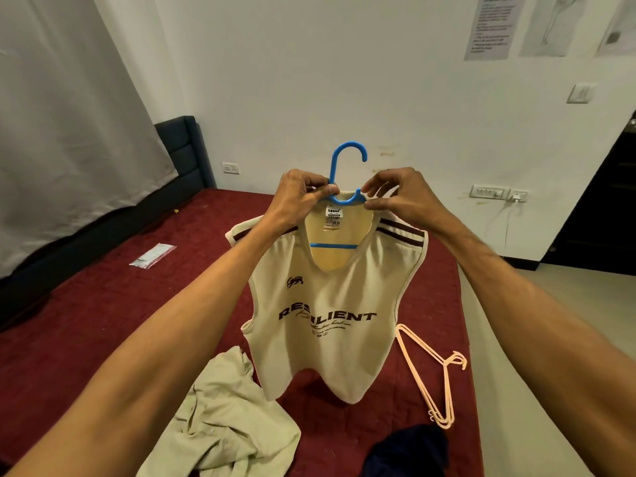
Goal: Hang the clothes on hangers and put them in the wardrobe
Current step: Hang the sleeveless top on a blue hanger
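Observation:
A cream sleeveless top (327,325) with dark lettering hangs on a blue plastic hanger (339,166), held up above the bed. The hanger's hook sticks out over the collar and its crossbar shows through the neck opening. My left hand (299,197) pinches the collar and hanger at the left of the neck. My right hand (395,194) pinches them at the right of the neck. A pale green shirt (220,421) lies crumpled on the bed below, and a dark blue garment (409,452) lies at the bottom edge.
The bed has a maroon cover (103,304). Peach hangers (430,370) lie stacked near its right edge. A clear plastic bag (153,256) lies at the left. A dark headboard (182,153) and grey curtain (69,132) are behind left, a dark doorway (602,208) at right.

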